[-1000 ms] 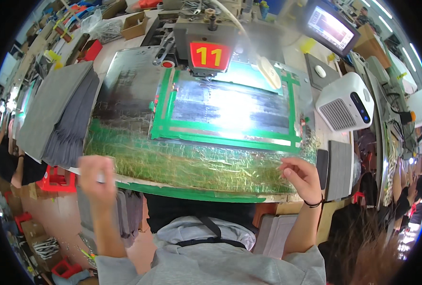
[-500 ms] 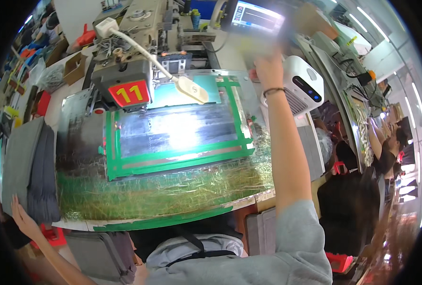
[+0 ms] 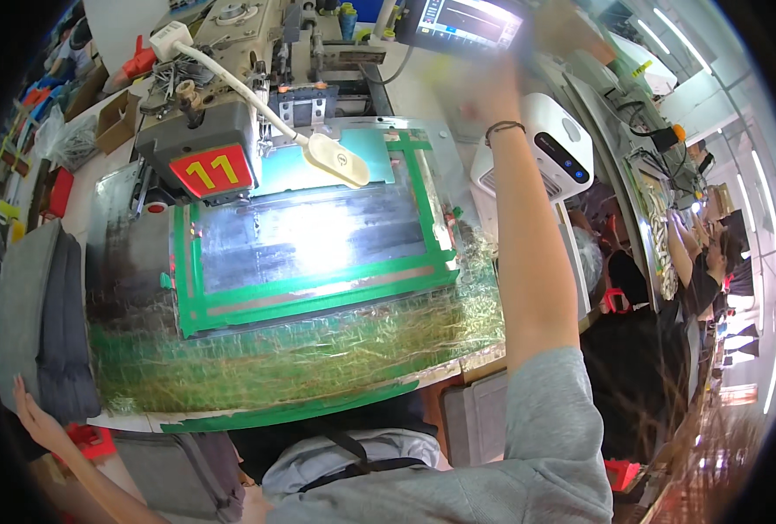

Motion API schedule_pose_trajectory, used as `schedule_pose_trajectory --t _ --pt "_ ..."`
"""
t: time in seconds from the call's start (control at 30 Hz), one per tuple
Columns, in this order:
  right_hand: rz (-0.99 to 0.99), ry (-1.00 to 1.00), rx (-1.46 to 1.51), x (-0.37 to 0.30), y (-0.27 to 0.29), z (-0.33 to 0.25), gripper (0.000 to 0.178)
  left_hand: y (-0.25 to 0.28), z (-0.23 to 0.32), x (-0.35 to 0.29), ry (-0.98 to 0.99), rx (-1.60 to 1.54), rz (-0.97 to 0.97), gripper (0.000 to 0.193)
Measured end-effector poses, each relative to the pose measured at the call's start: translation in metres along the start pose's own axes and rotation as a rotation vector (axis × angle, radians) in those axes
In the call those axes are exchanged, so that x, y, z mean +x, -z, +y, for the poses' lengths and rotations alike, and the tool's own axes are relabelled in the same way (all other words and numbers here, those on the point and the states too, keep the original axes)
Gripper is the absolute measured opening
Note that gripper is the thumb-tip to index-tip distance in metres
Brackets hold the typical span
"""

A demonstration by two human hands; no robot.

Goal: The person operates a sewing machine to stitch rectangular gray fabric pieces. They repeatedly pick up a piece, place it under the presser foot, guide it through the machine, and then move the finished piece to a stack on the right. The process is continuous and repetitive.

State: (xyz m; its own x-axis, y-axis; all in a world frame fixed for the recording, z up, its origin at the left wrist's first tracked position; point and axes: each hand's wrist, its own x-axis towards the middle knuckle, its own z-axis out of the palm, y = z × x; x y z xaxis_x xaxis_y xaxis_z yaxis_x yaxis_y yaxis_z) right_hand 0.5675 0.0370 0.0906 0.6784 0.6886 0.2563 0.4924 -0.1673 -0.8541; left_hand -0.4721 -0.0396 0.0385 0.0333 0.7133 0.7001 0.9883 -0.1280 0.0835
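1. We hold the fingers (image 3: 23,397) of our left hand (image 3: 42,425) straight and unclenched, laid against the near end of the grey stack (image 3: 28,297), which stands at the table's left edge.
2. Our right hand (image 3: 491,89) is a blur just below the lit screen (image 3: 465,22); we cannot tell whether its fingers are apart or together, or whether they touch anything.
3. Around our right wrist we wear a dark band (image 3: 503,128), and beside it we have a white box-shaped unit (image 3: 564,140) with a dark control strip.
4. Between our arms lies a green-taped frame (image 3: 318,295) around a metal surface (image 3: 257,240), bright with glare.
5. Over its far side we see a cream lamp head (image 3: 336,160) and a teal sheet (image 3: 372,157); a machine head (image 3: 200,141) with a red panel stands at its far left.
6. Farther right, we see a co-worker (image 3: 704,266) in dark clothing.
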Motion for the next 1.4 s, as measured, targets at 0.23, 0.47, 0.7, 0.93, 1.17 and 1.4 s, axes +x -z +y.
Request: schedule_pose_trajectory --t 0.23,0.47,0.7,0.93,1.17,1.4 --pt "0.021 0.13 0.001 0.018 0.01 0.025 0.088 0.0 0.015 0.0 -0.009 -0.012 0.025 0.039" --pt "-0.033 0.046 0.192 -0.089 0.044 -0.006 0.061 -0.018 0.063 0.025 0.111 0.016 0.053 0.039" --pt "-0.291 0.129 0.013 -0.232 0.014 0.025 0.032 0.029 0.121 0.023 0.418 -0.234 0.081 0.045" --pt "-0.273 0.072 0.03 -0.227 0.014 0.049 0.029 0.039 0.094 0.025 0.456 -0.06 0.04 0.048" --pt "-0.227 0.103 -0.029 -0.229 0.015 0.049 0.027 0.04 0.084 0.022 0.472 -0.047 0.046 0.048" --pt "-0.224 0.102 -0.07 -0.231 0.015 0.045 0.027 0.043 0.077 0.021 0.47 -0.041 0.043 0.047"
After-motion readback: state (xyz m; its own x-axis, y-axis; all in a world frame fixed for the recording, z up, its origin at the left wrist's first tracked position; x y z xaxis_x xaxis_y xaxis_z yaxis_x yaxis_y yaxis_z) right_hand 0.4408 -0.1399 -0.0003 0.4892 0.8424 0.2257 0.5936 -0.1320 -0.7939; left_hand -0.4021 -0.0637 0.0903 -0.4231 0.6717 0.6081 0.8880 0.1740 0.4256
